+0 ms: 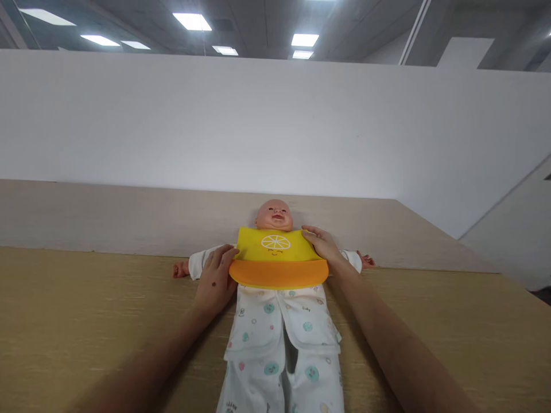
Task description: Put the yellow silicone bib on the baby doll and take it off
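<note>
A baby doll (pixel 275 213) lies on its back, head away from me and arms spread to the sides. It wears a white patterned baby outfit (pixel 258 327). Across its chest is a yellow bib (pixel 252 244) with a white citrus slice and a smiling face, and an orange catch pocket (pixel 279 274) along the bottom. My left hand (pixel 217 278) is closed at the bib's left edge, fingers bent against it. At the upper right corner, my right hand (pixel 322 244) pinches the bib between thumb and fingers. The doll's legs run out of view below.
Beneath the doll is a wood-grain tabletop (pixel 86 327), with a paler strip (pixel 107 218) behind. A white partition (pixel 258 126) stands along the far side. The table's right edge slants away at far right.
</note>
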`<state>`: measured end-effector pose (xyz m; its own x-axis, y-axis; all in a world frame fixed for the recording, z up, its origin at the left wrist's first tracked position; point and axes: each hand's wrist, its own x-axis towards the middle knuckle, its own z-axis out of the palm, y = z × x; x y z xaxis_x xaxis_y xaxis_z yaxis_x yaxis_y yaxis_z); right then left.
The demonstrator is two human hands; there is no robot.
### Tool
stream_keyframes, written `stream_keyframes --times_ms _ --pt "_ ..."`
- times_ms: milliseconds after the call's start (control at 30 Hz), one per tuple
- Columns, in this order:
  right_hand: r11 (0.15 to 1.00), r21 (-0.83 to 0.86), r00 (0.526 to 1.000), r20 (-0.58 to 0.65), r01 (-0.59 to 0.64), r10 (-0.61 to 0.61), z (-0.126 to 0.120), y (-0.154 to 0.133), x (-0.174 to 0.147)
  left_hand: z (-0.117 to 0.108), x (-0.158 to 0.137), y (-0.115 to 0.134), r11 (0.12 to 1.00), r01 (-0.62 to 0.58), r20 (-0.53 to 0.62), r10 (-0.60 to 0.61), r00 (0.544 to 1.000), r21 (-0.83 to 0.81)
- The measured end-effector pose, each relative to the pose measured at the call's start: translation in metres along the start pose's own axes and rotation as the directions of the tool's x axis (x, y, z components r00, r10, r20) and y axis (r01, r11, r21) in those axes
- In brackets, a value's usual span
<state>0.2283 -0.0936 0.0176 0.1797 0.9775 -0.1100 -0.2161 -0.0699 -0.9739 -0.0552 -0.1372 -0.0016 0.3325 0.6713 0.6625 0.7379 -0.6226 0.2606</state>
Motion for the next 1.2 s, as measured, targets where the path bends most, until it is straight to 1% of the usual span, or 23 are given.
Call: stream_keyframes --times_ms 200,467,667,867,933,967,1000,1033,1067,1133,1200 --pt "0.999 -0.041 0.999 -0.014 0.029 -0.030 0.000 0.002 0.004 0.001 -0.002 0.001 1.000 -0.019 0.007 0.019 1.000 -0.023" --pt "0.998 -0.042 0.999 -0.014 0.049 -0.049 -0.001 0.004 0.006 0.001 -0.003 0.000 0.998 -0.028 0.005 0.028 1.000 -0.053" --pt "0.998 -0.043 0.998 -0.032 0.045 -0.046 0.000 0.002 0.003 0.000 -0.002 0.002 0.998 -0.009 -0.010 0.008 1.000 -0.067" --pt "0.989 -0.139 0.996 -0.060 0.058 -0.067 0.001 -0.002 0.002 0.001 -0.001 -0.001 0.999 0.049 -0.038 -0.049 0.998 -0.013" --pt "0.974 -0.216 0.994 -0.063 0.074 -0.089 -0.003 -0.006 0.002 0.001 -0.001 -0.004 0.997 0.074 -0.042 -0.073 0.996 0.026" --pt "0.956 -0.280 0.992 -0.061 0.092 -0.114 -0.006 -0.008 0.003 0.001 0.000 -0.007 0.996 0.081 -0.039 -0.080 0.996 0.047" --pt "0.923 -0.365 0.987 -0.054 0.124 -0.153 -0.011 -0.010 0.003 0.001 0.001 -0.010 0.995 0.078 -0.031 -0.076 0.997 0.069" --pt "0.869 -0.467 0.978 -0.039 0.163 -0.205 -0.016 -0.012 0.003 0.000 0.001 -0.014 0.994 0.063 -0.022 -0.061 0.998 0.093" --pt "0.789 -0.580 0.966 -0.018 0.201 -0.259 -0.022 -0.014 0.003 0.000 0.002 -0.018 0.992 0.040 -0.015 -0.038 0.999 0.119" --pt "0.566 -0.790 0.937 0.028 0.234 -0.348 -0.033 -0.017 0.002 -0.002 0.003 -0.027 0.983 -0.008 -0.008 0.010 1.000 0.182" --pt "0.331 -0.923 0.922 0.059 0.196 -0.383 -0.039 -0.017 -0.002 -0.003 0.004 -0.036 0.968 -0.027 -0.003 0.028 1.000 0.249"
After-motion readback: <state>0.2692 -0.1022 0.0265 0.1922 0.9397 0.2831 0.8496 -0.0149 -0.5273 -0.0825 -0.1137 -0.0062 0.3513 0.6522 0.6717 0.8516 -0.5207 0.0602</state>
